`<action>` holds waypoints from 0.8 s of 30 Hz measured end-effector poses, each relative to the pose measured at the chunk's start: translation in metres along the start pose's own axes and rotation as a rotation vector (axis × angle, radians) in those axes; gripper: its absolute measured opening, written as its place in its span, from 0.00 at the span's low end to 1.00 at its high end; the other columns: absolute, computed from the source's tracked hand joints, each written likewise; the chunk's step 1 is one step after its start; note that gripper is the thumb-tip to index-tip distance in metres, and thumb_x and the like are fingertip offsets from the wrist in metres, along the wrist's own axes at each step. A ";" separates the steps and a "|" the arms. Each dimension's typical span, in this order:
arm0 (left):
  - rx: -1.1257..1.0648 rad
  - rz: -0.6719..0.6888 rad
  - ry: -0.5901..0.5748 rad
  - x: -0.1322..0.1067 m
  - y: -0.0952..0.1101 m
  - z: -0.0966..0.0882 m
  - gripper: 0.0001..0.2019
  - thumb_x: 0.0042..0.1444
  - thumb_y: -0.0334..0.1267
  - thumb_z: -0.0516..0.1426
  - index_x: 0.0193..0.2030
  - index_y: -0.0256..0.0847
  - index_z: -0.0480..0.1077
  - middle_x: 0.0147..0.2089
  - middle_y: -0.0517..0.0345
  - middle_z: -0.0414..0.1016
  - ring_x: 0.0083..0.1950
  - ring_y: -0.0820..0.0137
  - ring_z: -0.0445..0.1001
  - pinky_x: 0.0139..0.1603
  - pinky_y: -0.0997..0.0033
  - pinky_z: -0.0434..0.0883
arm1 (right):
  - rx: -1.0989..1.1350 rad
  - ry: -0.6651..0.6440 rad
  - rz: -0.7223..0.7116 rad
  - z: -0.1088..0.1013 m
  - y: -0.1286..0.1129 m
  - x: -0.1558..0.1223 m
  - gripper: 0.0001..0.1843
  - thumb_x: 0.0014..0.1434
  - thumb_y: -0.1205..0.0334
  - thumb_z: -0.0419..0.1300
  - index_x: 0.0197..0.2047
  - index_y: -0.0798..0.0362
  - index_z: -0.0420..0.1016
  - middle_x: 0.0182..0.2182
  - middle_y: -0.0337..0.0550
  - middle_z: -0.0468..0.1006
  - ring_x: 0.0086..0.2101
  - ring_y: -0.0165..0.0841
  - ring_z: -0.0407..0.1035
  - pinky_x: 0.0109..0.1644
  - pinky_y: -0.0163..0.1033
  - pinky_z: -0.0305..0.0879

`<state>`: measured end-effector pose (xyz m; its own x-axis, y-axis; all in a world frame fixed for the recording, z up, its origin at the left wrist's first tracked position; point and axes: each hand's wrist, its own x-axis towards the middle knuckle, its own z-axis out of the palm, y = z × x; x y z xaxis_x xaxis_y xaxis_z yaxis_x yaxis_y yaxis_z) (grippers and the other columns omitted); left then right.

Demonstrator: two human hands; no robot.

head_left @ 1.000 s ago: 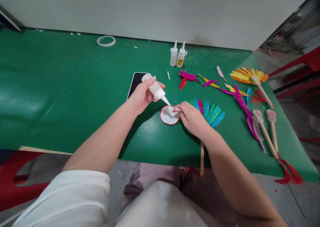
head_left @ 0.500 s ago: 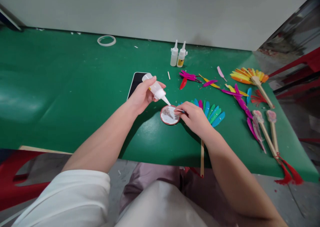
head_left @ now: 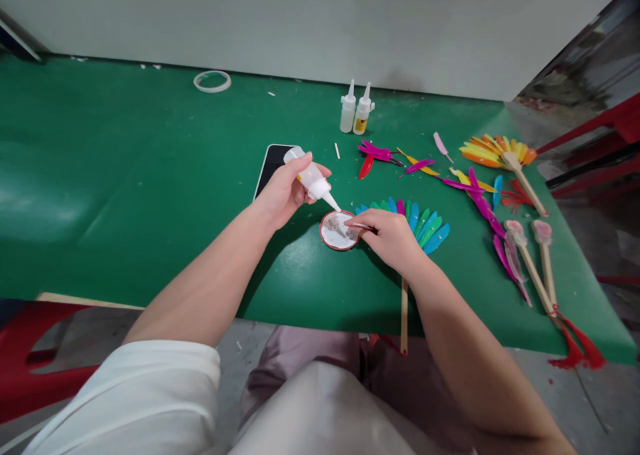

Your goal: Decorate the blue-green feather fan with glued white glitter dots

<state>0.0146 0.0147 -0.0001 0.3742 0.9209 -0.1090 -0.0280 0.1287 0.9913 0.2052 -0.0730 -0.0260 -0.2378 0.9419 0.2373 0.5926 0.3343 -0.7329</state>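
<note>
A white squeeze bottle (head_left: 306, 173) with a pointed nozzle is gripped in my left hand (head_left: 286, 191), tilted down to the right. Its tip is at the far rim of a small round white disc (head_left: 334, 240) with a red edge and a greyish smear on its face. My right hand (head_left: 393, 238) pinches a thin dark stick-like piece (head_left: 368, 227) over the disc's right side; its exact kind is unclear. Partly hidden behind that hand is a fan of blue and green feathers (head_left: 427, 228), with a wooden handle (head_left: 405, 315) pointing toward me.
Two small nozzle bottles (head_left: 355, 111) stand upright near the wall. A phone (head_left: 270, 165) lies by my left hand. Loose magenta feathers (head_left: 377, 151), a yellow-orange feather fan (head_left: 495, 153) and two tasselled wooden sticks (head_left: 537, 268) spread to the right. A tape ring (head_left: 212, 81) lies at the back.
My right hand has shifted slightly, and the thin piece in its fingers now lies at a different angle over the disc. The left hand and bottle have stayed in place.
</note>
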 end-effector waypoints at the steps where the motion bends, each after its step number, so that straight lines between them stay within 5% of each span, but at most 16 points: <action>1: 0.002 0.000 -0.001 0.000 0.000 0.000 0.24 0.54 0.58 0.50 0.36 0.37 0.73 0.26 0.55 0.73 0.25 0.75 0.68 0.24 0.75 0.62 | -0.003 0.000 -0.002 0.000 0.000 0.000 0.11 0.54 0.72 0.56 0.32 0.50 0.79 0.33 0.42 0.81 0.35 0.34 0.74 0.39 0.38 0.67; 6: -0.006 -0.004 0.012 0.000 0.000 0.000 0.24 0.53 0.58 0.50 0.35 0.36 0.73 0.26 0.55 0.73 0.25 0.75 0.68 0.23 0.75 0.61 | -0.063 0.019 0.005 0.000 -0.002 -0.003 0.12 0.51 0.72 0.56 0.35 0.51 0.78 0.31 0.40 0.79 0.28 0.30 0.70 0.33 0.34 0.64; 16: -0.076 -0.021 0.009 -0.001 0.001 0.001 0.21 0.52 0.56 0.53 0.30 0.37 0.71 0.25 0.56 0.72 0.24 0.76 0.66 0.23 0.76 0.61 | -0.096 -0.006 -0.061 0.000 -0.003 -0.002 0.16 0.49 0.76 0.54 0.35 0.52 0.78 0.32 0.42 0.78 0.32 0.31 0.71 0.35 0.35 0.64; 24: -0.124 -0.018 0.007 0.000 0.000 0.001 0.21 0.52 0.55 0.54 0.30 0.36 0.71 0.24 0.57 0.72 0.22 0.77 0.66 0.21 0.78 0.61 | -0.345 -0.166 -0.037 0.002 -0.010 -0.004 0.13 0.54 0.73 0.52 0.35 0.55 0.77 0.35 0.47 0.77 0.36 0.35 0.72 0.39 0.37 0.64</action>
<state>0.0156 0.0143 -0.0004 0.3688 0.9208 -0.1272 -0.1361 0.1888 0.9725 0.1990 -0.0801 -0.0206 -0.3688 0.9200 0.1323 0.7984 0.3865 -0.4617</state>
